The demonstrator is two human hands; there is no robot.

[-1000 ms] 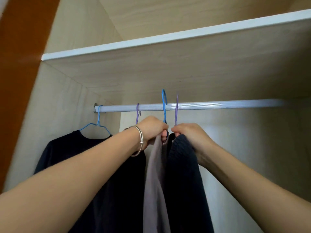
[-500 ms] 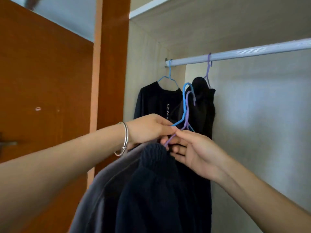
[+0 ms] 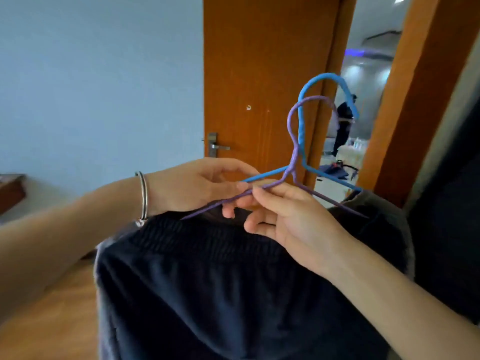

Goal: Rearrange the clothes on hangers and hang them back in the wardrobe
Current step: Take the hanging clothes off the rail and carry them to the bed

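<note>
Two wire hangers are held together in front of me, away from the wardrobe. The blue hanger (image 3: 301, 131) carries a grey garment (image 3: 384, 209) showing behind at the right. The purple hanger (image 3: 292, 152) carries a dark navy garment (image 3: 213, 294) with a ribbed band, which fills the lower middle. My left hand (image 3: 197, 183), with a silver bangle on the wrist, pinches the blue hanger's left arm. My right hand (image 3: 283, 214) pinches the purple hanger's left arm just below it. Both hooks point up and to the right.
An orange wooden door (image 3: 259, 74) with a metal handle stands open behind the hangers. Through the doorway (image 3: 363, 100) a person stands in another room. A pale blue wall (image 3: 98, 74) is at the left, wooden floor (image 3: 52, 320) below, and a dark wardrobe garment (image 3: 452, 203) at the right edge.
Both hangers came off the rail with their garments and are now carried away from the wardrobe. My view has swung left from the wardrobe interior to the door and wall.
</note>
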